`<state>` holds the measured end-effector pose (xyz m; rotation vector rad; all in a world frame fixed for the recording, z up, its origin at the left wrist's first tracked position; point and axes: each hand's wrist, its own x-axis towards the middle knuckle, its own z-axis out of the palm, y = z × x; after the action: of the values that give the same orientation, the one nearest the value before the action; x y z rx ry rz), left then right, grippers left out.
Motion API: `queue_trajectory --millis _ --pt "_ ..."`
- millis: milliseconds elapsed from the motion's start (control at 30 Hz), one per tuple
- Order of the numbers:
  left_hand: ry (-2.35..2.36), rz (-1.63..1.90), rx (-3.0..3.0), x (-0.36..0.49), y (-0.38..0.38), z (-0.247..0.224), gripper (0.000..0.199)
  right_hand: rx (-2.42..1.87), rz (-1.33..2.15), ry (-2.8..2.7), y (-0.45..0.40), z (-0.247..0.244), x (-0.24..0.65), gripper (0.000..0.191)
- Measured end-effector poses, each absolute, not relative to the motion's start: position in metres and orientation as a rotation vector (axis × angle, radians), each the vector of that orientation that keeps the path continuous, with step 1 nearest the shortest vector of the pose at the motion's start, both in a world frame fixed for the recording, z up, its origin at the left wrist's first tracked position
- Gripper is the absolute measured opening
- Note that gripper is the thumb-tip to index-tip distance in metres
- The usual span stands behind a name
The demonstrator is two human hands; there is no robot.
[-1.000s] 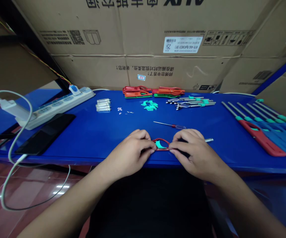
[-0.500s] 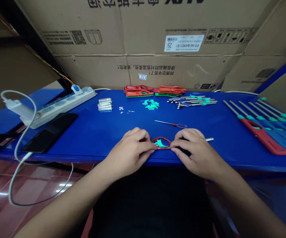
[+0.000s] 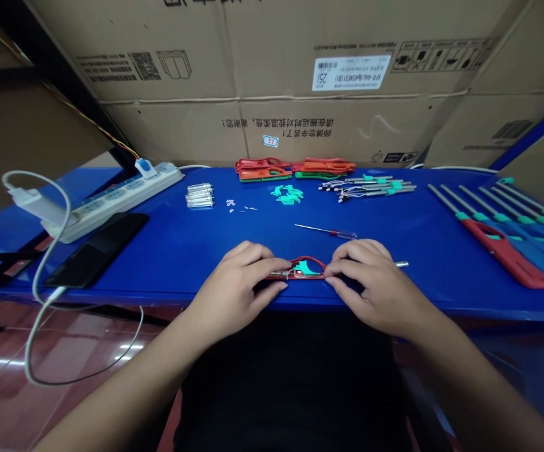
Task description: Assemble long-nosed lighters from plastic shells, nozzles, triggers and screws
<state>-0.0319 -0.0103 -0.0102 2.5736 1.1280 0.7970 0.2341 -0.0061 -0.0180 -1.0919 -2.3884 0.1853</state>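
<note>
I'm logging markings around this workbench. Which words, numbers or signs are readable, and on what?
"师傅您辛苦了!": large brown cardboard, upside down.
"请在搬运时对我温柔些,谢谢您!": same cardboard, upside down.
"KFR-46G…": white rectangular paper label, upside down; ending blurred.
"25": same label, upside down.
Unreadable: red digits on the blue-edged white sticker; all smaller cardboard print.
Cut off: large black top-edge characters.
</note>
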Motion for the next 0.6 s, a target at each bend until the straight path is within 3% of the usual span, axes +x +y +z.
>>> queue_trajectory --millis 233,600 --pt "1.217 0.986 2.53 -0.058 -0.019 -0.017 0.02 -1.088 0.197 -2.399 -0.006 -0.017 0.236 0.015" --pt "1.191 0.751 2.41 -0.059 -0.006 -0.004 0.019 -1.108 0.212 -2.431 -0.005 -0.015 0.237 0.012"
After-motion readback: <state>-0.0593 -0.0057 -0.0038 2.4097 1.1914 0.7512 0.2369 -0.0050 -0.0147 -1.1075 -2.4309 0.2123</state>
